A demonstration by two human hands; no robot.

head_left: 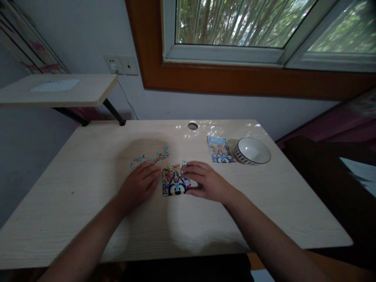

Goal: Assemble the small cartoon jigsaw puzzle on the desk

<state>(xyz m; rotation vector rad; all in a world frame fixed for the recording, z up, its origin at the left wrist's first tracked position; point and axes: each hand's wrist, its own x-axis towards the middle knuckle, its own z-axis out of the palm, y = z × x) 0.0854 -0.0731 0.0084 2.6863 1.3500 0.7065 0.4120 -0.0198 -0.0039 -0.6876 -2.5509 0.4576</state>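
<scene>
A partly joined jigsaw puzzle (176,185) lies flat on the table, showing a blue cartoon dog's face at its lower edge. My right hand (205,181) rests against the puzzle's right side, fingers stretched over its edge and thumb apart below. Just left of the puzzle, my left hand (141,186) lies low on the table with its fingers extended. Beyond its fingertips, loose puzzle pieces (150,158) spread in an uneven row. Whether a small piece sits under either hand's fingertips is hidden.
A picture sheet (221,150) with a matching dog design lies at the right, beside a white bowl (253,150) with a striped outside. A raised shelf (88,90) stands at the back left. The table (258,211) has a round cable hole (192,125) near its back edge.
</scene>
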